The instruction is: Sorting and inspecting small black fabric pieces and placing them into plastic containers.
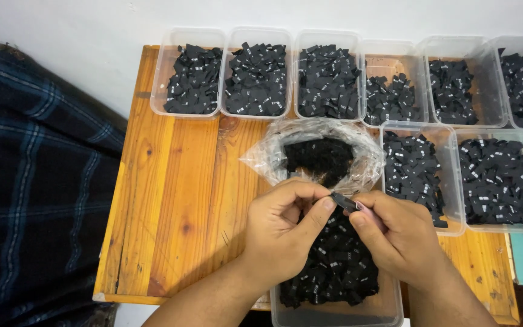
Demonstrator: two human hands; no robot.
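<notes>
Right above the near tub [334,312] of black tags, the left hand [282,227] and the right hand [394,233] are both closed, pinching one small black tag [345,201] between fingertips. It seems best to pinch just its edges, softly, so only one tag comes up and it stays flat. Past the tub lie a clear bag [358,142] of tags, then rows of tubs [255,72] at the back of the bench [171,200].

Six tubs of labels in row along far table edge [171,200]. Two more tubs [416,175] right, just nearer. Open plastic bag [319,154] mid-table, before row. Near-edge tub [334,306] below bag. Left hand [282,227] and right hand [394,233] meet above near-edge tub, pinching one label [344,200] between them. Checked cloth [37,181] left of table.
</notes>
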